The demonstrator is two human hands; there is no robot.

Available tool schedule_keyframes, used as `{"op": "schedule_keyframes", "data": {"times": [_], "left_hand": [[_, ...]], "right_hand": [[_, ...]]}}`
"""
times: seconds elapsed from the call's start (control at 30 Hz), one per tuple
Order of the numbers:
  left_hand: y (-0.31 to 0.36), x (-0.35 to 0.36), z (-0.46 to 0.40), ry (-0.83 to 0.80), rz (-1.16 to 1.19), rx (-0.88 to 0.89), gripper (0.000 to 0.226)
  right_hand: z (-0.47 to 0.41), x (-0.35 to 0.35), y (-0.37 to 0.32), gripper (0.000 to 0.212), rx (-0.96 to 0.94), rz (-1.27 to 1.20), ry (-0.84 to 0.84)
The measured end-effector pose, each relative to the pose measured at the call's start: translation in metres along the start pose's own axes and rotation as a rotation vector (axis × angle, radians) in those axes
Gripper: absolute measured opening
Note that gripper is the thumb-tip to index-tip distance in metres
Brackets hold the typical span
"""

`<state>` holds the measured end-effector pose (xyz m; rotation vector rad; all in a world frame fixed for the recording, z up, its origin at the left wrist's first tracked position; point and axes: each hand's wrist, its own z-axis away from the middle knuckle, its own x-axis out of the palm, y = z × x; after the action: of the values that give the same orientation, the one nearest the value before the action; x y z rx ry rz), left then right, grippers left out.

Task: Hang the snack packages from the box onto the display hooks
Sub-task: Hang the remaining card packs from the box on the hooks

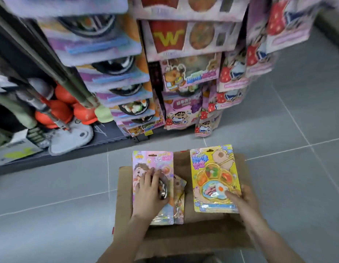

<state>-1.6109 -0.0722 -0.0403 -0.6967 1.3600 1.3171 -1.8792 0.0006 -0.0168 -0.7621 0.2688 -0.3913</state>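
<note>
At far left the display rack (115, 73) carries hung packages, blurred, so I cannot make out the hooks; below me the cardboard box (183, 234) sits open on the grey floor tiles (297, 130); my left hand (148, 190) grips the pink package (152, 186) over its clear bubble, above the box; my right hand (242, 198) pinches the yellow package (215, 179) by its lower right corner, thumb on the front.
</note>
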Motion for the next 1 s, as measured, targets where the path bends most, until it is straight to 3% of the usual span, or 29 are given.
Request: {"op": "schedule_keyframes", "data": {"times": [0.27, 0.53, 0.83, 1.0], "left_hand": [[0.064, -0.219, 0.017, 0.197, 0.085, -0.044, 0.094], [0.086, -0.407, 0.046, 0.433, 0.054, -0.077, 0.091], [0.042, -0.548, 0.062, 0.641, 0.027, -0.073, 0.09], [-0.004, -0.587, 0.056, 0.635, -0.009, -0.041, 0.095]], "right_hand": [[0.123, -0.025, -0.187, 0.029, -0.216, 0.063, -0.076], [0.233, -0.005, -0.324, 0.045, -0.373, 0.099, -0.202], [0.311, 0.071, -0.412, 0.046, -0.544, 0.137, -0.308], [0.325, 0.128, -0.424, 0.049, -0.548, 0.084, -0.343]]}}
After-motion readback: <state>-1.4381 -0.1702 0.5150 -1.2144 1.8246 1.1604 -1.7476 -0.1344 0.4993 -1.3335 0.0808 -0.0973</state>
